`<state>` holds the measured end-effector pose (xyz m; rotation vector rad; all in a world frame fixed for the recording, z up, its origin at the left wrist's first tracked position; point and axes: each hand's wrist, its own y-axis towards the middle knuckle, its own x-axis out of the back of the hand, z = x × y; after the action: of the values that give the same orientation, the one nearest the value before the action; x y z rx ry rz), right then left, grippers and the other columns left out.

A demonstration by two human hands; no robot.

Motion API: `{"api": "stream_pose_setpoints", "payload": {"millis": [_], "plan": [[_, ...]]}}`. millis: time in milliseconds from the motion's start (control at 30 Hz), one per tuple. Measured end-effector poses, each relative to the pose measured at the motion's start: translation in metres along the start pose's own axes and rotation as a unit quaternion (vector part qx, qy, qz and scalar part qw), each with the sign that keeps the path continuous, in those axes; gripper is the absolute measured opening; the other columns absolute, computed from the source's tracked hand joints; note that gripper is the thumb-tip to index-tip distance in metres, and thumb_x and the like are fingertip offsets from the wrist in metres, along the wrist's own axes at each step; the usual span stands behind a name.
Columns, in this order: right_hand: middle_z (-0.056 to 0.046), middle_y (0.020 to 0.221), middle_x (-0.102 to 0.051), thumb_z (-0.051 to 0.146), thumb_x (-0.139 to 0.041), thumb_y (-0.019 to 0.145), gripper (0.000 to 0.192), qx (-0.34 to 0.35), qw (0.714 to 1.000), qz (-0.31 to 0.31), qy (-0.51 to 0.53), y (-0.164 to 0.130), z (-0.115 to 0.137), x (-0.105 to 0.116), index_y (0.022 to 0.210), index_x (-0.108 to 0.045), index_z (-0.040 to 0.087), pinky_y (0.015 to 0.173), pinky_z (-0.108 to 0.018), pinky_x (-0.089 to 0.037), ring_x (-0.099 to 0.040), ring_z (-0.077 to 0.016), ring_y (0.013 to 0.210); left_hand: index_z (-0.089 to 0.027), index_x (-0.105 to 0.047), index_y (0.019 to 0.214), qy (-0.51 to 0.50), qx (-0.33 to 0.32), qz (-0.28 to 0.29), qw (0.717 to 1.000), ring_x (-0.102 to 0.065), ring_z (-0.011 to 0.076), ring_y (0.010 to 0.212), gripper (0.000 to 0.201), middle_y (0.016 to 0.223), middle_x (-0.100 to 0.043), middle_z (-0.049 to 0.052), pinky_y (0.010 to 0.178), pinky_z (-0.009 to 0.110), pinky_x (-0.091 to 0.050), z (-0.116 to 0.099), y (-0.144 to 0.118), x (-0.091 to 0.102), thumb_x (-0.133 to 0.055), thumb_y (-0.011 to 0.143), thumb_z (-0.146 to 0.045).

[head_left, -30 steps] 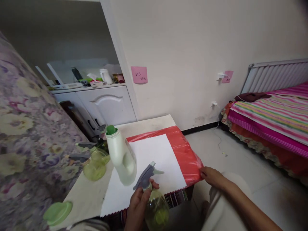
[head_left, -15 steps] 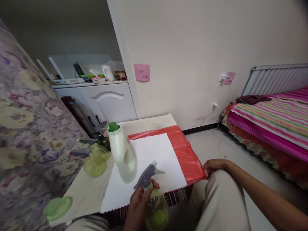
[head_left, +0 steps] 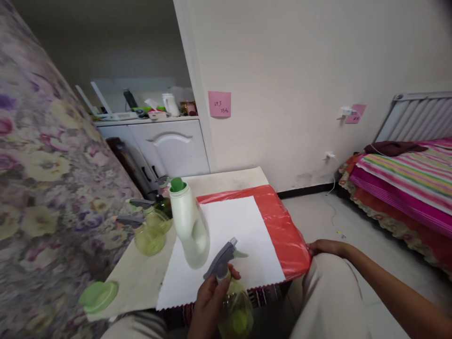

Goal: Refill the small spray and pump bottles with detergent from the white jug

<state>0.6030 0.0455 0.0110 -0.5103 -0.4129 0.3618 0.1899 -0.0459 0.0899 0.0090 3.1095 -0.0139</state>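
Observation:
Near the front edge of the table, my left hand (head_left: 208, 301) is closed around the neck of a translucent yellow-green spray bottle (head_left: 237, 310) with a grey trigger head pointing up and right. My right hand (head_left: 327, 246) rests over my knee, its fingertips pinched on the edge of a red plastic bag (head_left: 282, 230) at the table's right side. On a white paper sheet (head_left: 233, 216) with a scalloped edge stands a large pale detergent bottle (head_left: 190, 226) with a green top. It is left of the spray bottle.
Other yellow-green spray bottles (head_left: 150, 239) stand on the table's left side beside a flowered curtain (head_left: 45, 169). A light green lid (head_left: 100, 295) lies at the front left corner. Behind are a white cabinet (head_left: 173, 148) and a wall; a bed (head_left: 416, 183) is at right.
The whole view has shifted, so the table and objects appear slightly further right. Both hands keep their holds, and the bottles stand as before.

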Motion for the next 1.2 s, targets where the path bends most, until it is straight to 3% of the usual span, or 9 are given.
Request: {"api": "stream_pose_setpoints", "payload": {"millis": [133,233,367,433,533,700,867,1100,1200], "plan": [[-0.01,0.074,-0.07,0.044,-0.06,0.074,0.028,0.073,0.992,-0.094,-0.026,-0.004,0.035,-0.001,0.067,-0.063,0.018,0.084,-0.043,-0.046,-0.063,-0.0298,0.089,-0.019,-0.076,0.08,0.027,-0.012,0.007,1.0,-0.058,0.0323,0.107,0.036,0.102,-0.072,0.012,0.094,0.039,-0.044,0.0,0.0,0.004,-0.065,0.073,-0.053],[-0.01,0.098,-0.069,0.048,-0.06,0.076,0.033,0.167,0.981,-0.093,-0.017,-0.01,0.071,-0.042,0.09,-0.065,0.018,0.093,-0.04,-0.043,-0.059,-0.0279,0.103,-0.019,-0.075,0.081,0.032,-0.027,-0.01,0.999,-0.057,0.0322,0.109,0.035,0.106,-0.071,0.012,0.097,0.039,-0.041,0.001,0.001,0.003,-0.063,0.076,-0.052],[-0.007,0.114,-0.067,0.043,-0.083,0.057,0.066,0.258,0.963,0.073,0.008,-0.02,0.108,-0.15,0.116,-0.062,0.022,0.095,-0.037,-0.045,-0.061,-0.0261,0.106,-0.019,-0.074,0.082,0.02,-0.033,-0.035,0.999,-0.057,0.0302,0.109,0.03,0.108,-0.07,0.01,0.097,0.037,-0.041,-0.001,0.001,-0.002,-0.063,0.078,-0.047],[-0.008,0.125,-0.061,0.04,-0.089,0.049,0.089,0.308,0.916,0.224,0.13,-0.021,0.117,-0.202,0.129,-0.053,0.024,0.097,-0.039,-0.043,-0.057,-0.0282,0.115,-0.019,-0.074,0.085,0.01,-0.035,-0.046,0.998,-0.059,0.0292,0.105,0.029,0.108,-0.071,0.01,0.093,0.036,-0.044,-0.003,-0.001,-0.004,-0.063,0.079,-0.046],[-0.01,0.129,-0.058,0.039,-0.092,0.043,0.106,0.333,0.848,0.309,0.274,-0.018,0.121,-0.248,0.137,-0.044,0.025,0.096,-0.041,-0.043,-0.055,-0.0298,0.118,-0.019,-0.072,0.088,-0.005,-0.026,-0.075,0.997,-0.06,0.0285,0.1,0.031,0.106,-0.07,0.01,0.085,0.034,-0.048,-0.004,-0.004,-0.004,-0.063,0.079,-0.047],[-0.011,0.125,-0.06,0.034,-0.092,0.046,0.095,0.311,0.814,0.345,0.35,-0.015,0.116,-0.251,0.131,-0.05,0.023,0.096,-0.042,-0.042,-0.054,-0.0317,0.119,-0.021,-0.071,0.098,-0.031,-0.007,-0.007,0.999,-0.057,0.03,0.109,0.035,0.124,-0.063,0.01,0.085,0.033,-0.048,-0.001,-0.007,0.001,-0.064,0.078,-0.048],[-0.01,0.124,-0.06,0.036,-0.091,0.047,0.097,0.309,0.813,0.35,0.349,-0.017,0.112,-0.239,0.133,-0.048,0.024,0.1,-0.043,-0.04,-0.053,-0.0323,0.12,-0.02,-0.066,0.109,-0.117,0.007,0.048,0.992,-0.062,0.0236,0.092,0.04,0.104,-0.068,0.009,0.079,0.031,-0.049,0.002,-0.003,-0.001,-0.062,0.08,-0.047],[-0.008,0.117,-0.063,0.034,-0.091,0.049,0.089,0.354,0.842,0.275,0.3,-0.003,0.104,-0.235,0.129,-0.051,0.025,0.093,-0.041,-0.043,-0.06,-0.0289,0.107,-0.018,-0.061,0.091,-0.122,-0.007,-0.025,0.992,-0.056,0.0132,0.072,0.027,0.087,-0.065,0.002,0.068,0.024,-0.045,0.003,0.005,-0.018,-0.073,0.074,-0.035],[-0.007,0.115,-0.064,0.035,-0.09,0.05,0.088,0.353,0.84,0.278,0.304,-0.005,0.103,-0.234,0.128,-0.05,0.025,0.09,-0.04,-0.044,-0.061,-0.0282,0.103,-0.019,-0.062,0.102,-0.114,-0.007,0.007,0.993,-0.057,0.0146,0.077,0.031,0.096,-0.066,0.005,0.07,0.026,-0.046,-0.001,0.001,-0.017,-0.07,0.077,-0.035]]}}
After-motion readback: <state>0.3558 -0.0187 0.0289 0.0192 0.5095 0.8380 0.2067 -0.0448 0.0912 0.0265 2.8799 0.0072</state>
